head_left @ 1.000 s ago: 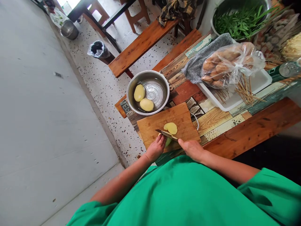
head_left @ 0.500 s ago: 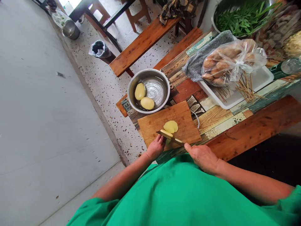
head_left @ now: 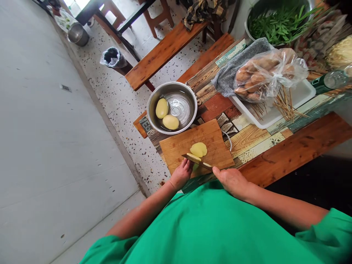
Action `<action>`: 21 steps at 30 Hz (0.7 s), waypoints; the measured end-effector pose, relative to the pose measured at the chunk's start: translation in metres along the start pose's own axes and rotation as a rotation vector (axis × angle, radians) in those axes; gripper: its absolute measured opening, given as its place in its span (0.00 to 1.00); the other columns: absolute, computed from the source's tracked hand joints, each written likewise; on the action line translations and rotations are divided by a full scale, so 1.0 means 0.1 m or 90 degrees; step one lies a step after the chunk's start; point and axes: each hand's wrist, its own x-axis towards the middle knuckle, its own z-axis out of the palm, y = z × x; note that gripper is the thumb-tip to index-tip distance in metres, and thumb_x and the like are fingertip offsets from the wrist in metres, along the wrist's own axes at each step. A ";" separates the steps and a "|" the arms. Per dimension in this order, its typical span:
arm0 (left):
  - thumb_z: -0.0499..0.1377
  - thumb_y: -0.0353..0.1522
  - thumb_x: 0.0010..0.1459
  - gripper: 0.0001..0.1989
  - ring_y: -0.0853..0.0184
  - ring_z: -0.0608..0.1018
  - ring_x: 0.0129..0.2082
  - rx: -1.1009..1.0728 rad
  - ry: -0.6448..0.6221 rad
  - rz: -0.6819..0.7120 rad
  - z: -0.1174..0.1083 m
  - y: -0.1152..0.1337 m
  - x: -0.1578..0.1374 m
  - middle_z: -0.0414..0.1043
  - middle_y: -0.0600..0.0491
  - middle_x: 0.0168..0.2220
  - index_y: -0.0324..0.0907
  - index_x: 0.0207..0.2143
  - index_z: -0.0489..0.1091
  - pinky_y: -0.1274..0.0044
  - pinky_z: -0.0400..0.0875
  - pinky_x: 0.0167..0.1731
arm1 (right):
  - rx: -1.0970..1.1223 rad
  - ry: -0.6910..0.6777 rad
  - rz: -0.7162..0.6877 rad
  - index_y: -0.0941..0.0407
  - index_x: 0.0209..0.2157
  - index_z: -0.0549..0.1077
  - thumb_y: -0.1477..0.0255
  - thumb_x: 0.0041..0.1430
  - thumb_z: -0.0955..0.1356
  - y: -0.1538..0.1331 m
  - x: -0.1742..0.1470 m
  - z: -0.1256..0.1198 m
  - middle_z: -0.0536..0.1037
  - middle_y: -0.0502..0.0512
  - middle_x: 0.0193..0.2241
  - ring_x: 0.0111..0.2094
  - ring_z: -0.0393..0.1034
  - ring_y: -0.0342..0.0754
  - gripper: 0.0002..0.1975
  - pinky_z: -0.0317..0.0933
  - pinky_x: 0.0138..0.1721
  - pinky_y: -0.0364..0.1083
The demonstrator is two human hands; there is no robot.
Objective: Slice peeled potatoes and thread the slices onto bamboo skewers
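My right hand is closed round the handle of a knife, whose blade points left over a wooden cutting board. At the blade's tip, my left hand has its fingers bent together on a piece of peeled potato, mostly hidden by the blade and fingers. Thin yellow potato slices lie overlapping just beyond the knife. Behind the board stands a metal basin of water with two whole peeled potatoes in it.
A white tray at the right bears a tied plastic bag of brown potatoes and several wooden skewers. A grey cloth lies beside it. Farther back is a bowl of green leaves. A bench runs along the table's near side.
The whole view has shifted slightly. The right hand and knife have moved a little left towards the left hand; slices, board and basin stay in place.
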 end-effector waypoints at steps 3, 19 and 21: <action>0.45 0.26 0.66 0.20 0.52 0.67 0.60 0.012 0.001 0.009 -0.02 0.00 0.00 0.67 0.35 0.55 0.30 0.57 0.65 0.64 0.68 0.56 | 0.001 -0.027 0.002 0.60 0.53 0.63 0.79 0.62 0.57 -0.01 0.21 0.05 0.79 0.61 0.32 0.36 0.77 0.53 0.18 0.61 0.30 0.43; 0.46 0.27 0.66 0.16 0.54 0.71 0.55 -0.044 0.023 -0.042 0.02 0.04 -0.01 0.71 0.38 0.48 0.32 0.50 0.69 0.67 0.74 0.49 | -0.025 -0.010 -0.013 0.61 0.51 0.64 0.81 0.61 0.56 -0.02 -0.22 0.00 0.78 0.60 0.34 0.35 0.76 0.53 0.18 0.57 0.27 0.45; 0.46 0.27 0.66 0.17 0.54 0.71 0.55 -0.037 0.034 -0.037 0.03 0.04 -0.02 0.71 0.37 0.48 0.31 0.50 0.69 0.66 0.74 0.49 | -0.027 -0.007 -0.013 0.61 0.51 0.64 0.81 0.61 0.56 0.00 -0.22 0.01 0.79 0.59 0.33 0.34 0.76 0.53 0.17 0.56 0.26 0.45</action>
